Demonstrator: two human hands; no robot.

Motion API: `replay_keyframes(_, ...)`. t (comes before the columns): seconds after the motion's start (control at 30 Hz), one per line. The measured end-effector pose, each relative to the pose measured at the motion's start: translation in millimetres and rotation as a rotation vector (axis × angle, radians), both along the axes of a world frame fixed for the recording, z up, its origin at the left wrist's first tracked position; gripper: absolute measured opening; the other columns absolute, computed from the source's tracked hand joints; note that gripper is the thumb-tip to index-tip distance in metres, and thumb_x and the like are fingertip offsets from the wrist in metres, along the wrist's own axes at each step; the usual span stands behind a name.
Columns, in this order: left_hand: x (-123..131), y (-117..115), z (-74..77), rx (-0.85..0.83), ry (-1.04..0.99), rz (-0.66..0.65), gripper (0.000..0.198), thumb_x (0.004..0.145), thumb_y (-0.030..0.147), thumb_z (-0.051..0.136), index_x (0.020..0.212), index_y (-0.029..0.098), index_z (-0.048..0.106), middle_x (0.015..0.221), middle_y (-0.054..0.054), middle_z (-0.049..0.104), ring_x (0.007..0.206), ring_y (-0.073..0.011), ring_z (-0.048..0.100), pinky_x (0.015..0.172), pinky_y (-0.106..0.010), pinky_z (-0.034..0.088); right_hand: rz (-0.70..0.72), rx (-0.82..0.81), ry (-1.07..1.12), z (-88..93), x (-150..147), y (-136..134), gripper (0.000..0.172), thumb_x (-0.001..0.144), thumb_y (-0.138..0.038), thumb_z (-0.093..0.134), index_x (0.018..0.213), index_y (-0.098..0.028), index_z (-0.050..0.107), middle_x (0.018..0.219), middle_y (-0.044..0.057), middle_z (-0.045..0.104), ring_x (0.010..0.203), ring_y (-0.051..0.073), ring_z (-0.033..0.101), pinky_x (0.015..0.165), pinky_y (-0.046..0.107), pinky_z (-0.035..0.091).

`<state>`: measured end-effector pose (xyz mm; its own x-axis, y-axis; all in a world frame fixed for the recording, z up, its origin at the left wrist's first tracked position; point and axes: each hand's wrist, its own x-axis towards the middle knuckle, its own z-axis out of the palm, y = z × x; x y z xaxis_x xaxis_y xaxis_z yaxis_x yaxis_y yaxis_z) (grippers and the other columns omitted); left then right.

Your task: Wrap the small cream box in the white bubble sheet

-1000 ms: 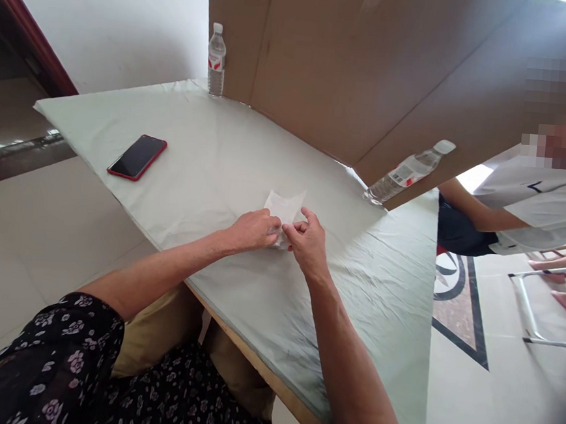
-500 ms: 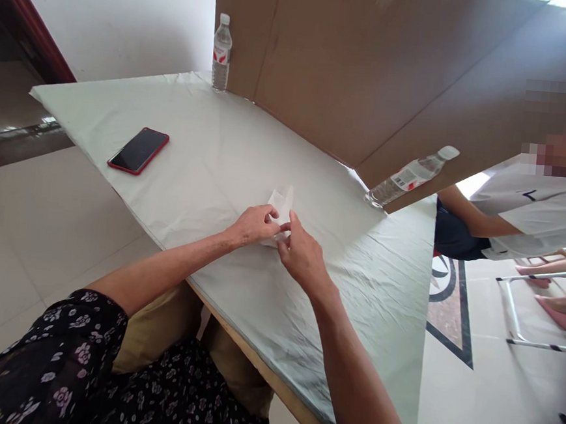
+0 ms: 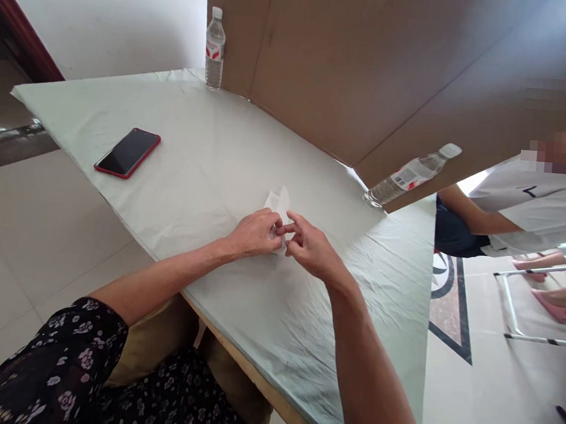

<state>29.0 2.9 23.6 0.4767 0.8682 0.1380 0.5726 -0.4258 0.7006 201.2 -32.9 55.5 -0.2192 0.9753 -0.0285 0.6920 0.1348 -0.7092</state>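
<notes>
A small piece of thin white paper or film (image 3: 278, 202) shows above and between my hands, over the pale green tablecloth (image 3: 209, 147). My left hand (image 3: 258, 231) is curled round its lower part, thumb and fingers pressed together. From the right, my right hand (image 3: 307, 241) meets it, its middle fingers touching the left fingertips and its index finger raised and apart. Whether the right fingers grip anything cannot be made out. The lower part of the white piece is mostly hidden by the fingers.
A red-cased phone (image 3: 127, 153) lies to the left. One water bottle (image 3: 215, 50) stands at the back, another (image 3: 413, 175) at the right, both by a tall cardboard panel (image 3: 334, 66). A person in a white shirt (image 3: 519, 198) is beyond the table's right edge.
My left hand has closed more round the white piece. My right hand has shifted slightly right and its fingers have spread more. The view has moved a little.
</notes>
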Motion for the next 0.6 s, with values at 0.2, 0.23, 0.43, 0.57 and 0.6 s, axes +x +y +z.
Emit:
replay_keyframes(0.2, 4.3, -4.6, -9.8, 0.128, 0.014, 0.033, 0.021, 0.075, 0.018, 0.058, 0.096, 0.017, 0.065, 0.094, -0.006, 0.063, 0.085, -0.0198, 0.061, 0.077, -0.032, 0.051, -0.467, -0.134, 0.368, -19.3, 18.5, 35.5, 0.054, 0.074, -0.034, 0.069, 0.120, -0.010, 0.060, 0.093, 0.011, 0.073, 0.063, 0.016, 0.064, 0.046, 0.025, 0.044)
replay_keyframes(0.23, 4.9, -5.0, -10.6, 0.140, 0.015, 0.034, 0.021, 0.075, 0.018, 0.058, 0.095, 0.017, 0.065, 0.093, -0.006, 0.063, 0.084, -0.0195, 0.061, 0.076, -0.031, 0.051, -0.499, -0.176, 0.375, -22.7, 18.5, 42.3, 0.055, 0.073, -0.033, 0.071, 0.120, -0.009, 0.059, 0.093, 0.012, 0.072, 0.063, 0.016, 0.064, 0.044, 0.024, 0.042)
replay_keyframes(0.43, 6.0, -6.2, -13.8, 0.211, 0.008, 0.040, 0.019, 0.075, 0.018, 0.058, 0.093, 0.017, 0.065, 0.089, -0.006, 0.062, 0.082, -0.0192, 0.061, 0.078, -0.031, 0.053, -0.468, -0.251, 0.328, -31.9, 5.1, 83.0, 0.055, 0.069, -0.033, 0.079, 0.115, -0.012, 0.060, 0.068, 0.000, 0.062, 0.050, 0.013, 0.052, 0.040, 0.023, 0.034)
replay_keyframes(0.57, 5.6, -8.5, -17.2, 0.295, 0.008, 0.052, 0.020, 0.076, 0.018, 0.058, 0.094, 0.016, 0.067, 0.092, -0.008, 0.063, 0.087, -0.0207, 0.062, 0.079, -0.032, 0.054, -0.364, -0.272, 0.413, -34.0, -0.9, 97.2, 0.032, 0.060, -0.030, 0.081, 0.083, -0.016, 0.064, 0.058, -0.006, 0.053, 0.049, 0.008, 0.041, 0.046, 0.023, 0.030)
replay_keyframes(0.6, 5.3, -9.0, -17.9, 0.326, 0.012, 0.054, 0.020, 0.077, 0.018, 0.057, 0.094, 0.016, 0.067, 0.096, -0.009, 0.064, 0.088, -0.0210, 0.063, 0.079, -0.032, 0.054, -0.334, -0.269, 0.444, -34.5, -1.4, 98.2, 0.029, 0.059, -0.031, 0.080, 0.077, -0.016, 0.063, 0.058, -0.006, 0.052, 0.050, 0.008, 0.040, 0.047, 0.023, 0.029)
